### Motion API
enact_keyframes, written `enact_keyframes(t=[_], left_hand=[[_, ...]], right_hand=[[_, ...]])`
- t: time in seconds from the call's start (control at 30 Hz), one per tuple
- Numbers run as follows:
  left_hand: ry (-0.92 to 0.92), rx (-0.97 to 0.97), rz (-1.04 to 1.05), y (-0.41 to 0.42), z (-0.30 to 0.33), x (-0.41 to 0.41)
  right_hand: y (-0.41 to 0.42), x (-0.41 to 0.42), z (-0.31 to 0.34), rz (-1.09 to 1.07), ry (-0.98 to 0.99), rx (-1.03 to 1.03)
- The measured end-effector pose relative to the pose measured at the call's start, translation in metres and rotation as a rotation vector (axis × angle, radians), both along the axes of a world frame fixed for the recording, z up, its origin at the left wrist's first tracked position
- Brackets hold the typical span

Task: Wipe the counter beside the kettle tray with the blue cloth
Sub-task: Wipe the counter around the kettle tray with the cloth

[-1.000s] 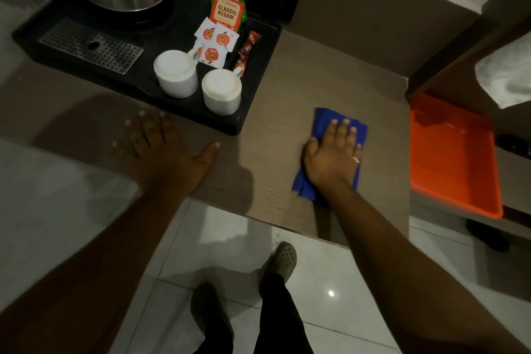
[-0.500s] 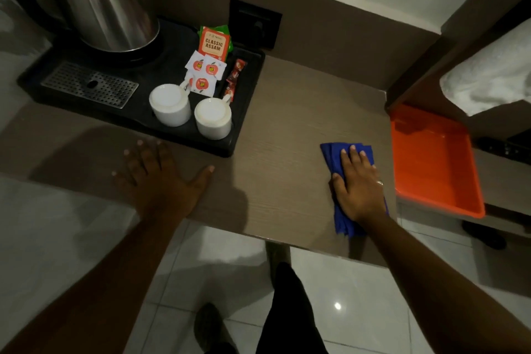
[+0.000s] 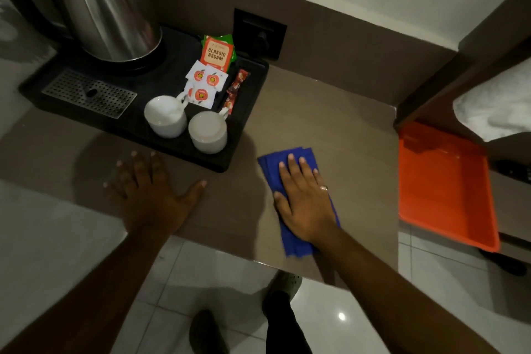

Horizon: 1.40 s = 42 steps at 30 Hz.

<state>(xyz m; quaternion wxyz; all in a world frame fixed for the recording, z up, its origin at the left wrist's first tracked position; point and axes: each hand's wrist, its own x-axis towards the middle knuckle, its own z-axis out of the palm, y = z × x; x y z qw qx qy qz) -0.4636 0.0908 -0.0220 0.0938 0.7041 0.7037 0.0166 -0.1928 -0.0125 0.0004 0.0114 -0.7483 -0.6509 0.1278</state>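
Observation:
The folded blue cloth (image 3: 273, 162) lies on the brown counter (image 3: 339, 123), just right of the black kettle tray (image 3: 247, 135). My right hand (image 3: 304, 201) presses flat on the cloth with its fingers stretched out, covering the cloth's middle. My left hand (image 3: 152, 192) rests flat on the counter in front of the tray, fingers spread, holding nothing. The steel kettle (image 3: 106, 6) stands at the tray's back left.
Two white cups (image 3: 207, 131) and tea and sugar sachets (image 3: 207, 83) sit on the tray. An orange plastic tray (image 3: 445, 190) lies on a lower shelf to the right. A wall socket (image 3: 258, 31) is behind. The counter's front edge runs under my wrists, tiled floor below.
My right hand has slid the blue cloth leftward from near the counter's right end back toward the kettle tray. My left hand has stayed planted.

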Motion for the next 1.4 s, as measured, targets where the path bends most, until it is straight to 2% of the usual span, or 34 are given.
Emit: enact_keyframes(t=[0.07, 0.1, 0.23, 0.33, 0.4, 0.47, 0.63, 0.7, 0.77, 0.93, 1.1, 1.27, 1.4], left_hand=[[-0.003, -0.01, 0.006, 0.0, 0.002, 0.001], [-0.008, -0.015, 0.007, 0.001, 0.003, 0.002], [-0.011, -0.009, -0.002, 0.0, 0.002, 0.001], [-0.033, 0.007, -0.001, 0.0, 0.002, 0.002], [-0.029, 0.01, -0.002, 0.0, 0.001, 0.001], [-0.018, 0.01, -0.002, 0.0, 0.001, 0.001], [-0.012, -0.006, 0.004, 0.0, 0.002, 0.001], [-0.01, -0.012, 0.004, -0.001, 0.004, 0.001], [-0.013, -0.024, 0.002, -0.001, 0.005, 0.001], [-0.023, -0.037, -0.004, -0.001, 0.007, 0.002], [0.005, -0.06, 0.025, 0.001, 0.009, 0.005], [0.071, -0.085, 0.065, 0.003, 0.007, 0.007], [0.109, -0.131, 0.045, 0.006, 0.005, 0.001]], right_hand=[[-0.022, 0.04, 0.002, 0.058, 0.009, 0.004], [-0.032, 0.065, 0.003, 0.007, 0.009, 0.013], [-0.052, 0.139, 0.007, -0.45, -0.047, 0.029], [-0.032, 0.128, 0.004, -0.729, -0.053, 0.031], [-0.008, 0.099, 0.003, -0.817, -0.051, 0.011], [0.015, 0.06, 0.003, -0.731, -0.034, 0.004], [0.016, -0.041, -0.004, -0.193, -0.002, 0.037], [-0.005, -0.029, -0.002, -0.029, 0.0, 0.019], [-0.028, 0.007, -0.001, 0.032, -0.008, 0.014], [-0.037, 0.107, 0.006, -0.278, 0.011, -0.008], [0.043, 0.164, 0.004, -0.381, -0.055, 0.001], [0.145, 0.177, 0.002, -0.414, -0.106, 0.013], [0.165, 0.157, -0.003, -0.533, -0.104, -0.023]])
